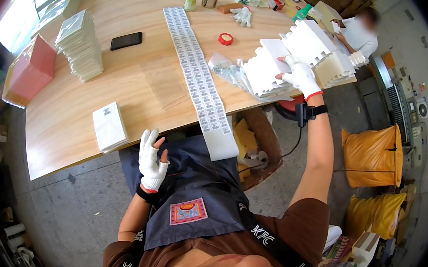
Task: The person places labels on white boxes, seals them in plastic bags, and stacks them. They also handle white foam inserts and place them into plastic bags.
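Observation:
My right hand (300, 76), in a white glove with bare fingertips, reaches out to stacks of flat white cartons (269, 67) at the table's right edge. Its thumb and forefinger are spread apart against the nearest stack, with nothing gripped that I can see. My left hand (151, 162), gloved alike, is raised over my lap with loosely bent fingers apart and nothing in it. Left of it, a small pile of white cartons (110, 127) lies at the near edge, a printed label on its top. A long strip of printed labels (194, 67) runs down the table and over the edge.
Tall carton stacks (81, 43) and a pink stack (32, 69) stand at left, near a black phone (126, 41). Clear plastic wrap (230, 72) lies beside the right cartons. Another person (360, 34) sits at the far right. Yellow sacks (373, 155) stand on the floor.

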`<action>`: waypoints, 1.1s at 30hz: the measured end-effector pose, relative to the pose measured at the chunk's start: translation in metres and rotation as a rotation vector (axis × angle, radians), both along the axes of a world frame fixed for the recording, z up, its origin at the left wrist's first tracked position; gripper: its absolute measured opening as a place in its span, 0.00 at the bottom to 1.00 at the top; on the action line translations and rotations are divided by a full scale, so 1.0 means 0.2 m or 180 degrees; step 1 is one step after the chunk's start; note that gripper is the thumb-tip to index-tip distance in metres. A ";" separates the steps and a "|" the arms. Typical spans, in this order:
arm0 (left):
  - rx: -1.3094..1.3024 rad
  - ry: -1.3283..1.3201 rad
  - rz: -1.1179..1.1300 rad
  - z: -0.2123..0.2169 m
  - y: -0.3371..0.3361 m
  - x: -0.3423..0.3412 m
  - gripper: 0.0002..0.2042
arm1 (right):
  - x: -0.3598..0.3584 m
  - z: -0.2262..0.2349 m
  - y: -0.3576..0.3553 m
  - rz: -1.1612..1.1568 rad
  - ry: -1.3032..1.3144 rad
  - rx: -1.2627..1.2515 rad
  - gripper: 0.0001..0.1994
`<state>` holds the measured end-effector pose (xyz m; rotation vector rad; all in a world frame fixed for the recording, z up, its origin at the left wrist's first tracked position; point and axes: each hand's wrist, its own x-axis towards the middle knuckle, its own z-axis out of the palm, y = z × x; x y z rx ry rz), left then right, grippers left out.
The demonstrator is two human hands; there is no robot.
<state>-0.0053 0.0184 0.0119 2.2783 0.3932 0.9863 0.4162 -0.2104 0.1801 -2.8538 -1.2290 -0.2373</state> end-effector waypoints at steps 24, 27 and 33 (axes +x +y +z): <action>-0.5452 0.0081 -0.1050 -0.01 0.30 0.17 0.13 | -0.91 -0.43 0.48 0.3586 0.0508 0.1060 0.17; -0.3916 -0.0242 -0.0929 -0.05 0.39 0.19 0.12 | -0.91 -0.63 0.52 0.2152 0.1646 0.1623 0.40; -0.2439 0.0058 -0.0482 -0.29 0.40 0.31 0.09 | -0.91 -1.00 0.79 0.1399 0.4210 0.3032 0.40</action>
